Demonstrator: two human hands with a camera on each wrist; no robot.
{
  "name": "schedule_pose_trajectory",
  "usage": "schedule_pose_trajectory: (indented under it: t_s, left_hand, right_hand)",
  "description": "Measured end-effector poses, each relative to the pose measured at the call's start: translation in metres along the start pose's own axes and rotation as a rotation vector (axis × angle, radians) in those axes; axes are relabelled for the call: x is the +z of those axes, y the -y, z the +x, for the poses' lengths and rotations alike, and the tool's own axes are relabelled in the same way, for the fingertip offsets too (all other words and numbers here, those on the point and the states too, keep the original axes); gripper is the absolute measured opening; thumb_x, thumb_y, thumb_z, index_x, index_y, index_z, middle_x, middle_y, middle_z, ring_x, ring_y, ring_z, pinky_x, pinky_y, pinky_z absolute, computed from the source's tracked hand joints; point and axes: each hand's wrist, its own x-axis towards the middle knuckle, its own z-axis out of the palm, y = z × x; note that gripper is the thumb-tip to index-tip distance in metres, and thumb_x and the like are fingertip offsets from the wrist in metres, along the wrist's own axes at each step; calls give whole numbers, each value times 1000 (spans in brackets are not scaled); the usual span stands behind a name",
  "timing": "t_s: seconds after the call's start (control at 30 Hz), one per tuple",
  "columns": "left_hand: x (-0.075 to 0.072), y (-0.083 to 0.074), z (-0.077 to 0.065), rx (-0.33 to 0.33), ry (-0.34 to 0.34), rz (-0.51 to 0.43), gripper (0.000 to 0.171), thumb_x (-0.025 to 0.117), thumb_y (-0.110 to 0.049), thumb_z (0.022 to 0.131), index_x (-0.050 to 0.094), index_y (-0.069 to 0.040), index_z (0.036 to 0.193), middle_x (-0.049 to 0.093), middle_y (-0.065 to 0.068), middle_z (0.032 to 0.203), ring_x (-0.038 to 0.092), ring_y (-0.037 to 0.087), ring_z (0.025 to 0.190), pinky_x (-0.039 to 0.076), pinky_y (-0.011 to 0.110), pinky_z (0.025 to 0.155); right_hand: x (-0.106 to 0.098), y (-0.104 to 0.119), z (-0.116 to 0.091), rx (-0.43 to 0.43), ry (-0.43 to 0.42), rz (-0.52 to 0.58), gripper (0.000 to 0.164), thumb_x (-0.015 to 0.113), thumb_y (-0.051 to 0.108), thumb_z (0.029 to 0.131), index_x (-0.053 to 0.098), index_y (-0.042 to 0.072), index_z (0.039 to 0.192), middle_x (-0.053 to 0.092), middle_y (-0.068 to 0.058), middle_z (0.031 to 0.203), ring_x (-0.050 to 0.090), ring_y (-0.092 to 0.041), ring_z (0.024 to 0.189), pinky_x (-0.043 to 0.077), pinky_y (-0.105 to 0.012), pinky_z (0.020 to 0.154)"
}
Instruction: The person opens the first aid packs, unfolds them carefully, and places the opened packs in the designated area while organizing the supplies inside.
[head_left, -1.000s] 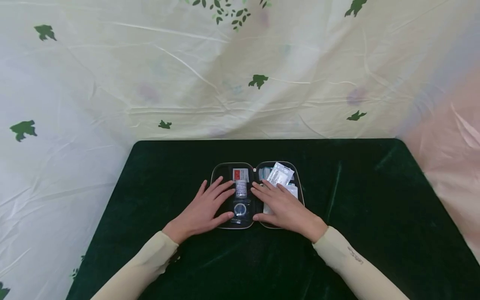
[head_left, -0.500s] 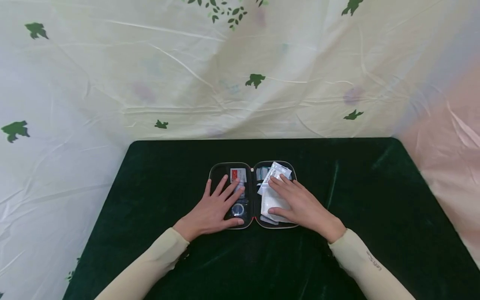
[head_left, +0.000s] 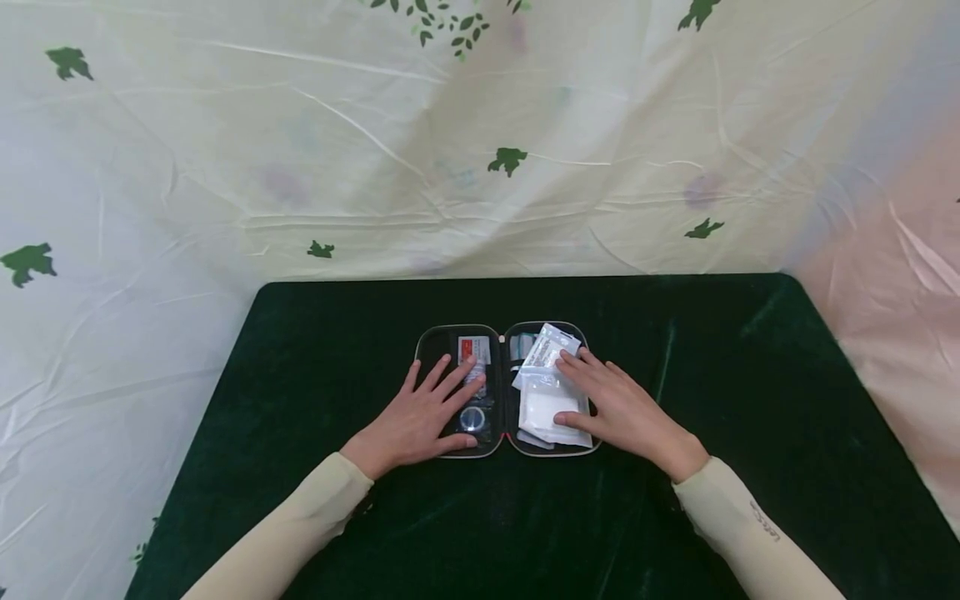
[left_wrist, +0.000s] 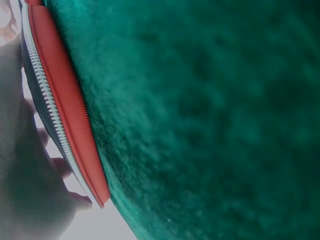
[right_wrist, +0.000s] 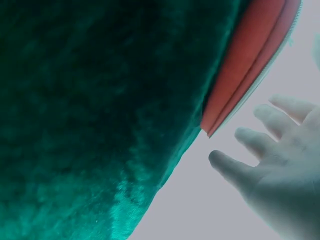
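A small zippered case (head_left: 435, 343) lies spread flat on the table, its two halves side by side. Its outside is red in the left wrist view, where the zipper edge (left_wrist: 47, 95) shows. Over the left half, my left hand (head_left: 411, 419) lies with straight, spread fingers, partly covering a red-and-white packet (head_left: 474, 346) and a small printed item. A round, ringed item (head_left: 472, 418) shows beside its thumb. My right hand (head_left: 628, 418) is over the right half's outer edge, fingers extended, fingertips at a white packet (head_left: 547, 408) and a printed sachet (head_left: 550, 343). Contact is unclear.
Dark green velvety cloth (head_left: 337, 333) covers the table around the case. Behind the table hangs a pale curtain (head_left: 420, 200) with green leaf and bird-like prints. A pinkish curtain (head_left: 900, 317) hangs at the right.
My right hand has slid right, uncovering more of the white packets. My left hand has moved slightly right, over the left half's contents. The case stays spread in place.
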Motion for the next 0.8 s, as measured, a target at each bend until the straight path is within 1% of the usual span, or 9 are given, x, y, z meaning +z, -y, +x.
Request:
schedule_pose_trajectory:
  t_s: [0.23, 0.43, 0.57, 0.8]
  left_hand:
    - [-3, 8, -3, -24, 27, 6, 89, 40, -82, 93, 10, -41, 166, -7, -8, 174, -2, 35, 159, 5, 69, 121]
    - [-4, 15, -5, -24, 22, -11, 88, 43, -81, 93, 11, -43, 166, 1, -6, 175, -2, 35, 159, 6, 70, 121]
    - [-4, 17, -5, -17, 22, -29, 88, 44, -80, 94, 11, -43, 166, 1, -6, 175, -2, 35, 159, 5, 71, 120]
    - [-5, 18, -4, -17, 33, -63, 88, 45, -80, 94, 11, -42, 166, 0, -5, 174, -4, 34, 159, 3, 70, 120]
  right_hand:
    - [-2, -5, -1, 13, 13, 0, 87, 70, 58, 93, 39, 11, 160, 32, -11, 167, 20, -37, 156, 20, -66, 121]
    - [1, -4, 1, 7, 22, 10, 88, 70, 59, 93, 40, 11, 160, 34, -12, 166, 21, -37, 156, 21, -66, 120]
    - [4, -3, 3, 28, 41, 9, 91, 70, 61, 92, 38, 11, 161, 32, -12, 167, 19, -36, 157, 21, -67, 120]
    - [5, -1, 5, 48, 54, -34, 96, 73, 62, 89, 38, 9, 160, 31, -13, 167, 19, -36, 157, 22, -67, 119]
